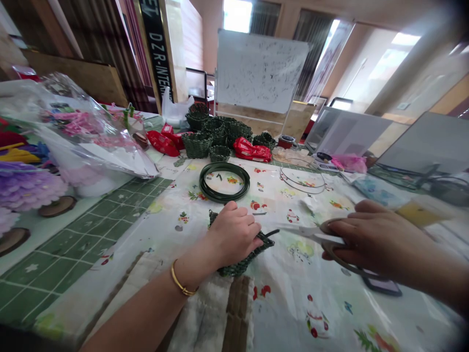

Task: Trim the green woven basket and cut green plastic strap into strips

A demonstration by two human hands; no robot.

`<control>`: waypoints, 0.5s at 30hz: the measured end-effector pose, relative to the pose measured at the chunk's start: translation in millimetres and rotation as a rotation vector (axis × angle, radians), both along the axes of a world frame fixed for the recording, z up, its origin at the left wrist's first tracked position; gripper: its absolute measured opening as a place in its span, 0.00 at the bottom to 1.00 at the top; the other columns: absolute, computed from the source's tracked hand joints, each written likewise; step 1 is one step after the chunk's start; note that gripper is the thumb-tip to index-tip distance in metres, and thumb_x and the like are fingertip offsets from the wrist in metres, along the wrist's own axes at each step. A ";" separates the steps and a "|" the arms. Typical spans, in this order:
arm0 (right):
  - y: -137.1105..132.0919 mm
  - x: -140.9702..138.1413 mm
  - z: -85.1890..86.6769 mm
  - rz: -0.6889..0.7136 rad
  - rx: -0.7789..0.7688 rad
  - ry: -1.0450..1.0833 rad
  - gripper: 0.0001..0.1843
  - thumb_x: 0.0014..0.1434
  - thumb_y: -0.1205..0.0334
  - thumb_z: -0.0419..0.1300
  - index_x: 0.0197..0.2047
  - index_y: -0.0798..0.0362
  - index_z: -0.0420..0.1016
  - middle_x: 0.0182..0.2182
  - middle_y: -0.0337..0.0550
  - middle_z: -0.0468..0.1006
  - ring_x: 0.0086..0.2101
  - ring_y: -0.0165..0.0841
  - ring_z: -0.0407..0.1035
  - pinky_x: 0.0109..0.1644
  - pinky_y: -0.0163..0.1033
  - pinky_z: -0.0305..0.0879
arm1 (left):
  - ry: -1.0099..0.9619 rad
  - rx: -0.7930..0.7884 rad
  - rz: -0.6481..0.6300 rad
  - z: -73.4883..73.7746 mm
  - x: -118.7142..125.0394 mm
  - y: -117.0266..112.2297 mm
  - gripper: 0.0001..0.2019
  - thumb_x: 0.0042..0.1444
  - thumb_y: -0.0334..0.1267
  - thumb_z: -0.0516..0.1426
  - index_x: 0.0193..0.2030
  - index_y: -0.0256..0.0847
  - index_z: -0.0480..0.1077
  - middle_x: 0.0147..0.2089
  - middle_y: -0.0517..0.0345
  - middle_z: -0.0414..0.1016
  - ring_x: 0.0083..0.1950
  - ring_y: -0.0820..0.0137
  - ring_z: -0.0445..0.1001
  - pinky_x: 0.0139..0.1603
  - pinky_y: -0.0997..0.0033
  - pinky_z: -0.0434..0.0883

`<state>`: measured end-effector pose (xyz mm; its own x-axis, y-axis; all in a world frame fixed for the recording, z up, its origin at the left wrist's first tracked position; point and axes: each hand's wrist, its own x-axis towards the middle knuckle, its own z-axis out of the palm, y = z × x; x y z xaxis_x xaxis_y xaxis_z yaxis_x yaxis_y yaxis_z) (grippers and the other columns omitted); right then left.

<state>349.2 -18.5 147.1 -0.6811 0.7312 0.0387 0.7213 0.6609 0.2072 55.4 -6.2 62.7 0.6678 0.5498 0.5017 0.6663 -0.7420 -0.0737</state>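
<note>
My left hand (234, 234) is closed over a small dark green woven basket (244, 261) that rests on the patterned tablecloth (293, 303). A loose green strand sticks out of the basket toward the right. My right hand (370, 239) grips a pair of scissors (311, 233) by the handles. The blades point left, and their tips lie next to that strand. A gold bangle sits on my left wrist.
A coil of dark green cord (224, 182) lies behind the basket. Several finished green baskets (216, 134) and red packets (252, 150) stand farther back. Plastic-wrapped flowers (73, 132) fill the left side. A thin wire ring (302, 178) and a whiteboard (260, 71) are beyond.
</note>
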 end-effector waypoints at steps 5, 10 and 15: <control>4.5 17.0 -13.4 -0.148 0.108 -0.043 0.18 0.57 0.40 0.58 0.35 0.45 0.76 0.19 0.40 0.77 0.23 0.41 0.69 0.35 0.49 0.57 | -0.066 0.049 0.067 -4.0 -1.4 2.5 0.12 0.60 0.44 0.56 0.33 0.39 0.73 0.29 0.57 0.75 0.34 0.64 0.69 0.36 0.61 0.53; 6.3 38.1 -52.4 -0.440 0.068 -0.074 0.20 0.63 0.46 0.50 0.32 0.51 0.74 0.24 0.46 0.81 0.25 0.43 0.75 0.33 0.48 0.59 | -0.081 0.134 0.159 -12.7 12.5 -8.0 0.11 0.63 0.40 0.52 0.34 0.38 0.72 0.28 0.55 0.73 0.33 0.63 0.69 0.33 0.61 0.55; 2.2 36.9 -106.8 -0.570 -0.023 0.061 0.17 0.62 0.48 0.51 0.39 0.52 0.72 0.30 0.47 0.83 0.31 0.47 0.78 0.37 0.49 0.63 | -0.006 -0.277 0.133 -1.3 17.2 -31.2 0.08 0.60 0.36 0.56 0.42 0.37 0.72 0.36 0.52 0.77 0.38 0.61 0.74 0.34 0.63 0.65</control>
